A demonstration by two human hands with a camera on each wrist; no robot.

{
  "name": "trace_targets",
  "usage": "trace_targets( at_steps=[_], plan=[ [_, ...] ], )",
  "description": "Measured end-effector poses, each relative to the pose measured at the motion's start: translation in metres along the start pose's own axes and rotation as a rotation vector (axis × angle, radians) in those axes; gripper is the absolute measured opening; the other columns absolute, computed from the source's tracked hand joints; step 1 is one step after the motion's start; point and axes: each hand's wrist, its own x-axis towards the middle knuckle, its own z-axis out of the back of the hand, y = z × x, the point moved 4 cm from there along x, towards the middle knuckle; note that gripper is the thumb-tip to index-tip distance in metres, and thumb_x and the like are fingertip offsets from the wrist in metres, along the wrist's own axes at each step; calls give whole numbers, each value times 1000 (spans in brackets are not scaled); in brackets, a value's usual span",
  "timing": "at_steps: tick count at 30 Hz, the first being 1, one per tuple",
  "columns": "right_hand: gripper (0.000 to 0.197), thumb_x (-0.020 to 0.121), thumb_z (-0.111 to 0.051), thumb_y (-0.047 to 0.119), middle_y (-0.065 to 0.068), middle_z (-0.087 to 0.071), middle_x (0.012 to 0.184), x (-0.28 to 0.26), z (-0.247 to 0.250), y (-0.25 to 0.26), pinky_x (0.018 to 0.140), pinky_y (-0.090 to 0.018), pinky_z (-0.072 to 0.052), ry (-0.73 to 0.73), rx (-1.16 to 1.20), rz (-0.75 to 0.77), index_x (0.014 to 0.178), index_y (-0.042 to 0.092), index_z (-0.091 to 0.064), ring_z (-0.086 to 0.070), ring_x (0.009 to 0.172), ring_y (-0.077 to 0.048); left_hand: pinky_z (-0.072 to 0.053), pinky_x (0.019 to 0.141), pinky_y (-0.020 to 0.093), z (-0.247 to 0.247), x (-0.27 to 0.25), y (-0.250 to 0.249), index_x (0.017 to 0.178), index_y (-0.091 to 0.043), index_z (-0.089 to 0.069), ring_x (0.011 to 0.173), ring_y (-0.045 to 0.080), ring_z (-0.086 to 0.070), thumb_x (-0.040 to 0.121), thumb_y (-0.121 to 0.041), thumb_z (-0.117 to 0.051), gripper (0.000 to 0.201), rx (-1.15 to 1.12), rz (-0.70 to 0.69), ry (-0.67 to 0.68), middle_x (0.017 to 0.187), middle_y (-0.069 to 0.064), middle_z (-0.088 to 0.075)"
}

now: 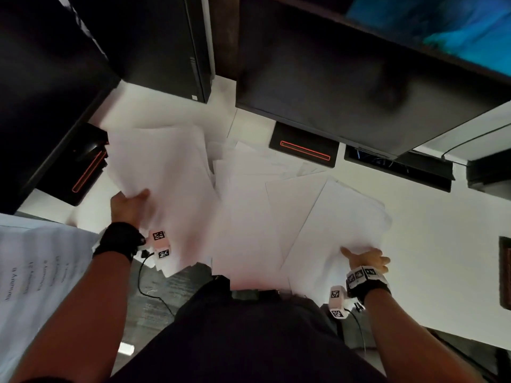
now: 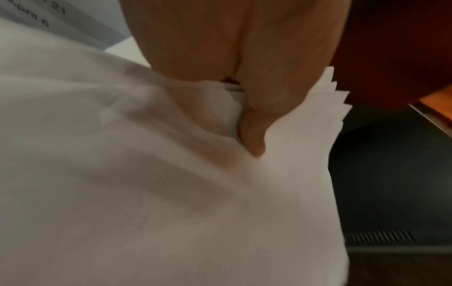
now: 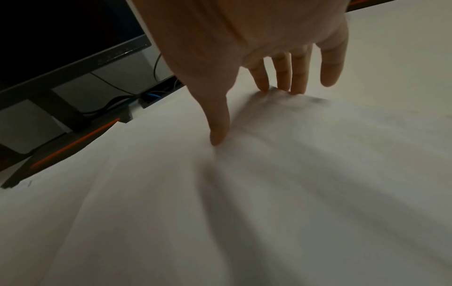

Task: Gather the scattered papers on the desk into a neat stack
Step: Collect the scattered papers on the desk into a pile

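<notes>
Many white papers lie loose over the white desk (image 1: 448, 244). My left hand (image 1: 137, 201) grips a fanned bundle of papers (image 1: 163, 172) at its near left corner, lifted and blurred. In the left wrist view the thumb (image 2: 252, 123) presses on top of that bundle (image 2: 171, 193), and the other fingers are hidden beneath it. My right hand (image 1: 365, 259) rests on the near edge of a second sheaf of papers (image 1: 340, 217) at the right. Its fingers (image 3: 298, 77) are straight and spread, tips touching the paper (image 3: 269, 193). More sheets (image 1: 249, 189) lie between the two bunches.
A dark monitor (image 1: 345, 87) stands behind the papers on a black base with a red line (image 1: 304, 149). A second monitor (image 1: 49, 78) and its base (image 1: 85, 172) are at the left, beside a black tower (image 1: 166, 45). A printed sheet with dates (image 1: 36, 261) is at the near left.
</notes>
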Motion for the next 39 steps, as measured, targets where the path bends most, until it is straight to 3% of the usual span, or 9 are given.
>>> trace_targets(
  at_steps=[2, 5, 10, 14, 20, 27, 32, 36, 39],
  plan=[
    [104, 63, -83, 58, -21, -38, 135, 0, 0, 1, 102, -59, -38, -3, -26, -22, 136, 1, -37, -38, 129, -42, -45, 68, 34, 2, 7, 4, 78, -9, -54, 80, 23, -56, 86, -24, -77, 29, -23, 45, 56, 74, 9, -56],
    [103, 60, -82, 64, -18, -39, 131, -2, 1, 4, 101, -58, -38, -29, -44, -56, 133, 3, -43, -39, 125, -39, -47, 72, 33, -6, 7, 9, 99, -5, -63, 79, 25, -58, 83, -22, -80, 28, 86, 100, 137, 87, 12, -63],
    [99, 59, -85, 59, -16, -38, 128, -5, 1, 16, 97, -57, -40, -21, -13, -31, 131, 4, -45, -41, 122, -38, -50, 102, 49, -17, 11, 30, 116, -6, -71, 98, 25, -67, 78, -13, -82, 40, 106, 146, 160, 113, 13, -72],
    [98, 59, -91, 45, -18, -37, 133, 0, 1, 25, 96, -57, -42, -5, 80, -15, 133, 4, -41, -41, 124, -39, -50, 89, 35, -24, 3, 29, 122, -5, -66, 96, 20, -63, 82, -27, -79, 48, 162, 150, 140, 111, 5, -69],
    [113, 55, -87, 60, -16, -37, 132, -1, -2, 30, 100, -56, -40, 17, 1, -92, 137, 4, -34, -40, 126, -37, -54, 74, 42, -24, -10, 32, 114, -13, -69, 80, 24, -63, 82, -15, -79, 33, 5, 207, 145, 104, 9, -71],
    [102, 61, -87, 53, -16, -39, 138, 20, -6, 29, 104, -52, -38, 114, 55, -55, 139, 12, -34, -38, 132, -36, -51, 90, 53, -28, -11, 32, 120, -9, -68, 93, 24, -62, 82, -17, -79, 41, 26, 159, 151, 113, 10, -70],
    [72, 72, -82, 41, -14, -51, 133, 29, -5, 40, 100, -43, -46, 122, 213, 99, 129, 11, -52, -54, 120, -34, -47, 96, 35, -40, -20, 24, 121, -2, -66, 98, 24, -63, 85, -6, -73, 36, -36, 114, 232, 101, 7, -70],
    [24, 84, -71, 25, -11, -64, 101, 18, -11, 62, 76, -32, -44, 120, 186, 311, 100, 10, -62, -62, 103, -34, -50, 101, 42, -43, -19, 24, 110, -2, -72, 100, 30, -69, 77, -11, -80, 35, -18, 132, 263, 107, 14, -73],
    [16, 87, -65, 23, -12, -68, 96, 2, -17, 76, 73, -29, -40, 121, 203, 381, 96, 10, -65, -63, 97, -34, -50, 103, 45, -48, -18, 26, 111, 0, -72, 100, 32, -69, 73, -12, -83, 41, -9, 123, 268, 108, 14, -73]
  ],
)
